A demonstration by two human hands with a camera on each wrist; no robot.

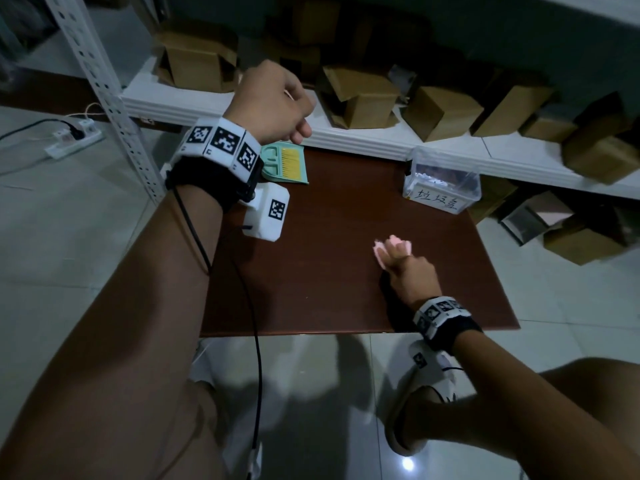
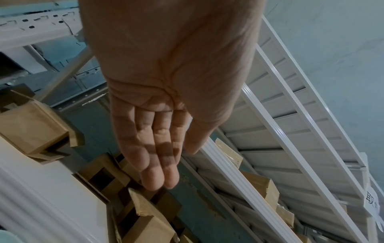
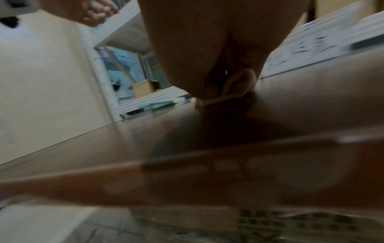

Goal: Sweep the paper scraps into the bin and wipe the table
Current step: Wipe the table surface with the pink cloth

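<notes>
My right hand [image 1: 403,258] rests on the brown table [image 1: 311,271] right of its middle and grips a bunched pink cloth [image 1: 382,249], holding it down on the surface. In the right wrist view the cloth [image 3: 209,102] bulges out beneath the curled fingers [image 3: 207,78]. My left hand [image 1: 294,112] hangs in the air above the table's far left corner, empty; its fingers [image 2: 160,164] are straight and relaxed. Below it lies a teal dustpan with a yellow brush [image 1: 285,161]. A clear plastic bin [image 1: 441,181] with a handwritten label stands at the far right and holds white scraps.
Behind the table a low white shelf [image 1: 363,138] carries several cardboard boxes [image 1: 360,98]. A perforated metal rack post [image 1: 107,95] rises at the left, with a power strip [image 1: 74,136] on the floor. More boxes [image 1: 581,244] sit on the floor at the right.
</notes>
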